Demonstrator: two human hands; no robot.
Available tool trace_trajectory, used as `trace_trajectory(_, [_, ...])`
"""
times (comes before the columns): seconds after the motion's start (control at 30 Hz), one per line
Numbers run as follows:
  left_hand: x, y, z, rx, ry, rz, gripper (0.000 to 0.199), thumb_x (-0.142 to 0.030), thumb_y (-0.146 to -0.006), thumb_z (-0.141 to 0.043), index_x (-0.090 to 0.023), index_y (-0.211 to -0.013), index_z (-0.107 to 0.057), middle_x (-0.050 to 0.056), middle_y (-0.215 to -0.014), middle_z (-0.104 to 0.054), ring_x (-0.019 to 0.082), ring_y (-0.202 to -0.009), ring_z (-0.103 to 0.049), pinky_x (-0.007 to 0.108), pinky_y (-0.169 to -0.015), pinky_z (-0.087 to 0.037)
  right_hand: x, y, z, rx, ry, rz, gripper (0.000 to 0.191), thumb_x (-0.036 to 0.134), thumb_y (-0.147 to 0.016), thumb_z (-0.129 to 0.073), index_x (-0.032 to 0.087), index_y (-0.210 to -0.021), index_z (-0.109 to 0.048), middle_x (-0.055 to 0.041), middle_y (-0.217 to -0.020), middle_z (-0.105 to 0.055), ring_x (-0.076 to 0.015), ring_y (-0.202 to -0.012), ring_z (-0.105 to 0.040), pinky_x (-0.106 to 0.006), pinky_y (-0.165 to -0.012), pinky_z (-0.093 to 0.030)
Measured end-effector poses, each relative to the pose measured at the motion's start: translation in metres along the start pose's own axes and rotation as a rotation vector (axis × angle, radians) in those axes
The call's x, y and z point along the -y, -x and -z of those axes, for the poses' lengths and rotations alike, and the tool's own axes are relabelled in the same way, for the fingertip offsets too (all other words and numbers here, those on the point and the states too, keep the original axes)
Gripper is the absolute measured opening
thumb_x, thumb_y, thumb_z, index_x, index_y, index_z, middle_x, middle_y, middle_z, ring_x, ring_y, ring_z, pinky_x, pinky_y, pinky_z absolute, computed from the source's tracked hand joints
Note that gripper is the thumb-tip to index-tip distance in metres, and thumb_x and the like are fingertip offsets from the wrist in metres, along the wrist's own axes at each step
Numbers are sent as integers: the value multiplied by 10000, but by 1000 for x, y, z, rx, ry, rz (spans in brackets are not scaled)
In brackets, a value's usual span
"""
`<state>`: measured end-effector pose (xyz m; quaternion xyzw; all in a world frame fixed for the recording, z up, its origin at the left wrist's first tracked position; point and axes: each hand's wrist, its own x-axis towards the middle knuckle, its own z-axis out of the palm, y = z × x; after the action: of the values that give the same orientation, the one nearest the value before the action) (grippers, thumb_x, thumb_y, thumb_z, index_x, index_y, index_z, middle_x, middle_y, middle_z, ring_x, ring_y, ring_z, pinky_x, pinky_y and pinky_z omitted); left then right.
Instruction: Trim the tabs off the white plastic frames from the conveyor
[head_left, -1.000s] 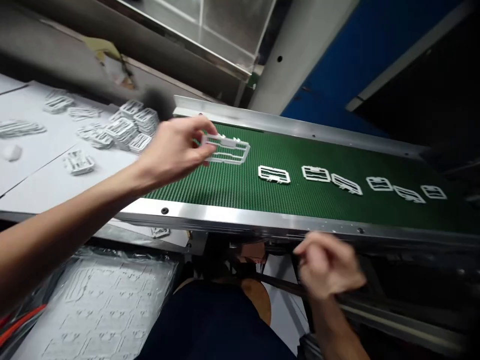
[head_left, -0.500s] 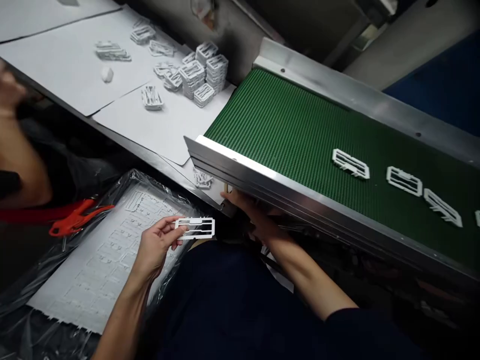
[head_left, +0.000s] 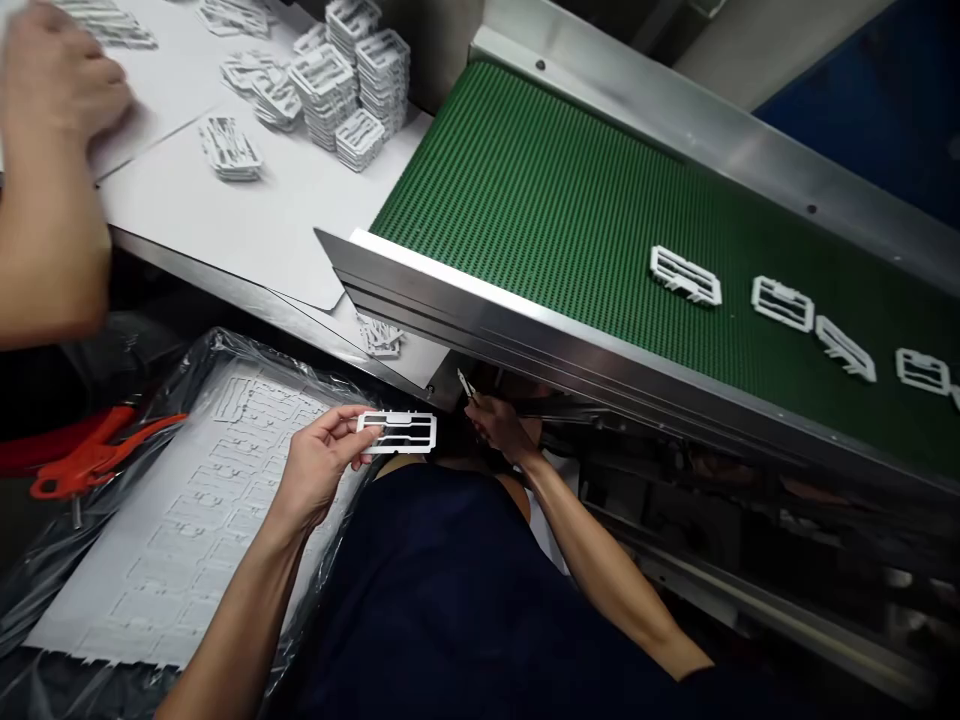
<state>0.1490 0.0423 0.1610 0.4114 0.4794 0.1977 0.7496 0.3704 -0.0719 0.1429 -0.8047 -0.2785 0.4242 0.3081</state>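
My left hand (head_left: 328,455) pinches one end of a white plastic frame (head_left: 398,420) between thumb and fingers. The frame is flat, with long slots and small prongs along its upper edge. Just right of it, below the conveyor's side, my right hand (head_left: 501,425) is closed around a slim knife (head_left: 466,384), its pointed blade directed up and left. Most of the knife's handle is hidden in the fingers. Beneath my left forearm lies a white sheet (head_left: 161,560) with rows of frame-shaped imprints, set on clear plastic film.
The green conveyor belt (head_left: 525,190) carries several white frames, behind a metal side rail (head_left: 480,310). Stacks of frames (head_left: 324,95) stand on the white-covered table (head_left: 172,215). Another person's hand (head_left: 64,75) reaches over the table at left. Orange-handled cutters (head_left: 71,475) lie beside the sheet.
My right hand has drawn back from the table corner under the rail, bringing the knife into sight. The other person's arm has moved in over the table. The camera view has shifted.
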Motion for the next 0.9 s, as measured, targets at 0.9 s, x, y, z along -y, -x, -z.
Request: trace_trajectory(0.9, [-22,-4,-47,411,-253,102,235,-358,-796,-668,-156,-916,-657,23,-680,-639,139,-609,-576,237,-590,-448,23,96,14,-222,-637,-52,372,270,-642,-749,197,-902,-494,42,-709,-569,-90,-529,-535,-234,-522,-462])
